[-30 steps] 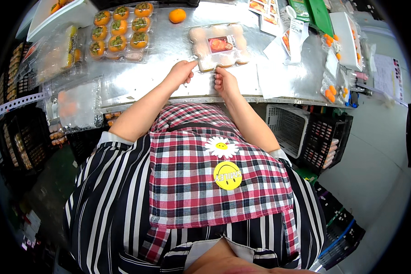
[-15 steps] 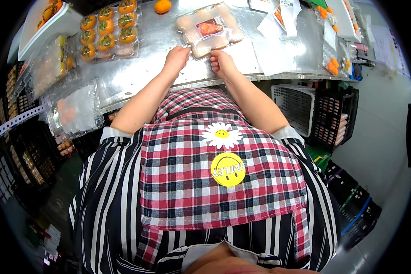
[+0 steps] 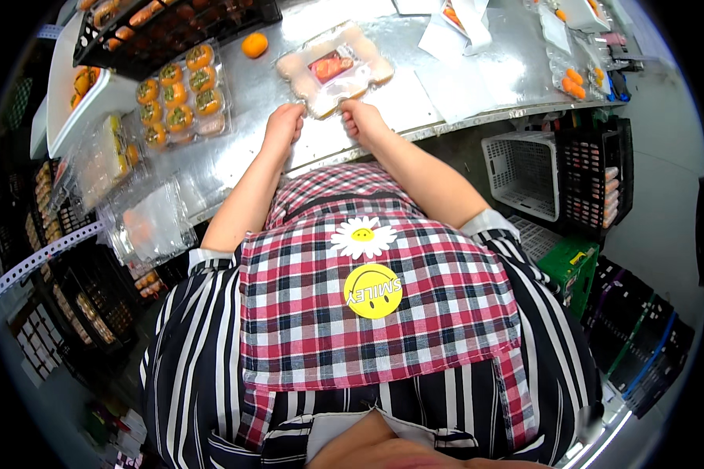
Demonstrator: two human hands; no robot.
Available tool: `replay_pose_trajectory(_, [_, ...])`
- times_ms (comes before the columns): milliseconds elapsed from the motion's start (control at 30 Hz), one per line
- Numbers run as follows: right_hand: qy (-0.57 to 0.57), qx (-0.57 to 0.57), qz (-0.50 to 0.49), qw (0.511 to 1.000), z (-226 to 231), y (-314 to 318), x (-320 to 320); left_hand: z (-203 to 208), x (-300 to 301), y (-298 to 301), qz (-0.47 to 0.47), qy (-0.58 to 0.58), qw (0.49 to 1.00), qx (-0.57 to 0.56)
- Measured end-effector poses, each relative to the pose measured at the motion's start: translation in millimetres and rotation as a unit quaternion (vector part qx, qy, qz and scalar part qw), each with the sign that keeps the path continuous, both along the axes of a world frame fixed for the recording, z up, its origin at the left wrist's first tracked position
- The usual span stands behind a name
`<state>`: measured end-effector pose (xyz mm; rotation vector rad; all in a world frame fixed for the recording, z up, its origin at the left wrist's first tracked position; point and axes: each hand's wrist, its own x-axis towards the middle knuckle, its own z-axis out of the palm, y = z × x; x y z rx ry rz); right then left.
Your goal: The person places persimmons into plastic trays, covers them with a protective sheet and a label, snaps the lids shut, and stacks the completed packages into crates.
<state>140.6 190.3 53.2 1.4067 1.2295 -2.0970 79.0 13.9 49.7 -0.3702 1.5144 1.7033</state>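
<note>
On the metal table in front of me lies a clear plastic clamshell fruit pack (image 3: 313,90), with pale rounded compartments and a label showing a red fruit picture. My left hand (image 3: 283,127) is closed at its near left corner, the fingertips pinching the rim. My right hand (image 3: 363,122) is closed on the near edge to the right of it, fingers curled under. The thumbs and part of the gripped rim are hard to make out. A loose orange fruit (image 3: 254,45) sits beyond the pack on the left.
Left of me are a clear tray of persimmons (image 3: 180,95), stacked plastic packs (image 3: 105,160) and a white box (image 3: 66,117). A black crate (image 3: 188,35) stands at the far left. White papers (image 3: 455,35) and small orange-fruit packs (image 3: 572,82) lie right. A grey crate (image 3: 522,168) stands below the table.
My view has shifted, bringing the black crate at the far left into sight. Both hands stay at the near edge of the fruit pack, which has barely moved on the table.
</note>
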Motion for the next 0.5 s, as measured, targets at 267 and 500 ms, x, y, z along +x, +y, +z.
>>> replay_pose_trajectory(267, [0.049,0.289,0.212,0.932,38,118,7,3,-30,-19,-0.067,0.098,0.972,-0.203])
replay_pose_trajectory(500, [0.121,0.256,0.303,0.910,27,168,-34,6,-20,-3,-0.181,0.068,0.964,-0.182])
